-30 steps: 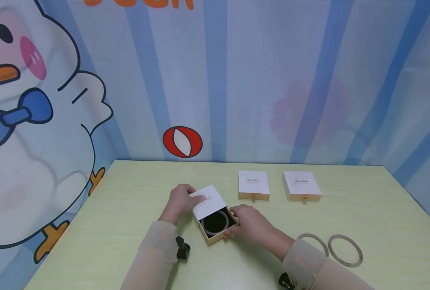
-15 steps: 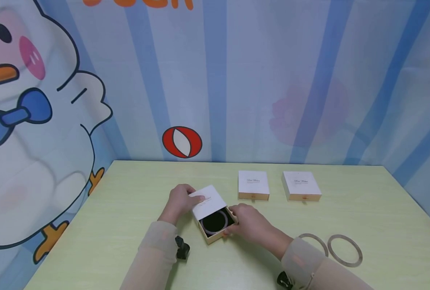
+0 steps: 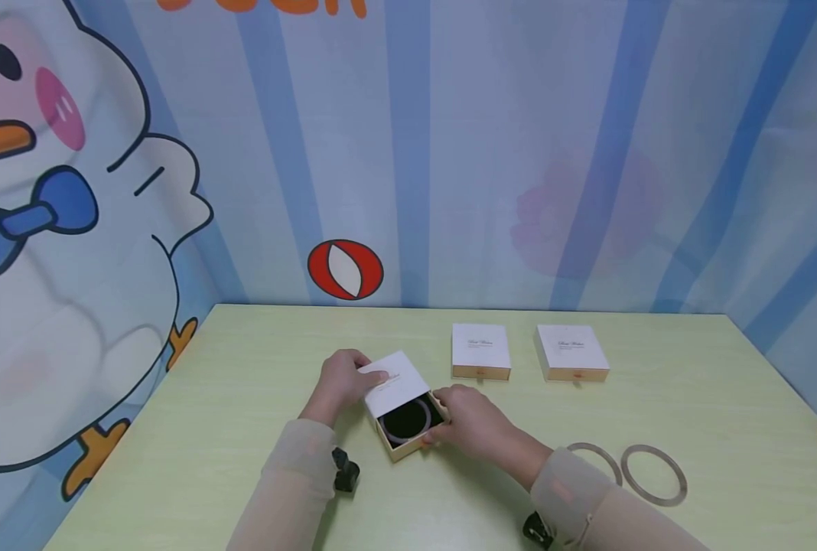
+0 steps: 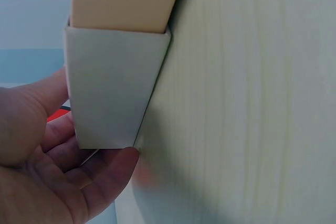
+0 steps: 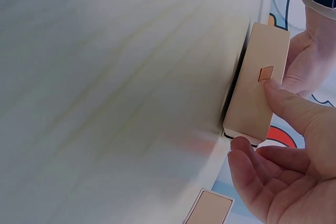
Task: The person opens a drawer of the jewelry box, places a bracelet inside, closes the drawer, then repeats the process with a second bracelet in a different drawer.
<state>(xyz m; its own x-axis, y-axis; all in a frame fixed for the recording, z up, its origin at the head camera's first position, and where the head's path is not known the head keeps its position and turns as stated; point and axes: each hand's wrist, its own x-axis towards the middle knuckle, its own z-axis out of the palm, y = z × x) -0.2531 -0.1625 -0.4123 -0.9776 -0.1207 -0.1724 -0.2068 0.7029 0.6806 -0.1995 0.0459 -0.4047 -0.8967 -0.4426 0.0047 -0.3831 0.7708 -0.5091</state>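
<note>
A small white gift box (image 3: 398,383) lies at an angle on the table, its cream drawer (image 3: 408,450) partly out. Inside the drawer a pale bangle (image 3: 428,417) rests on black lining, partly covered by the white sleeve. My left hand (image 3: 342,384) grips the sleeve, thumb on top and fingers around its back end, as the left wrist view also shows. With my right hand (image 3: 476,425) I hold the drawer at its right corner. In the right wrist view the thumb (image 5: 289,103) presses the drawer front beside a small pull tab (image 5: 266,73).
Two similar white boxes (image 3: 480,348) (image 3: 572,350) stand closed farther back, to the right. Two pale bangles (image 3: 655,476) (image 3: 604,457) lie on the table (image 3: 174,459) at the right, one partly behind my right sleeve. A printed cloth (image 3: 477,153) hangs behind the table.
The drawer appears to have slid very slightly farther into its sleeve. Both hands keep the same hold, and the other boxes and bangles stay in place.
</note>
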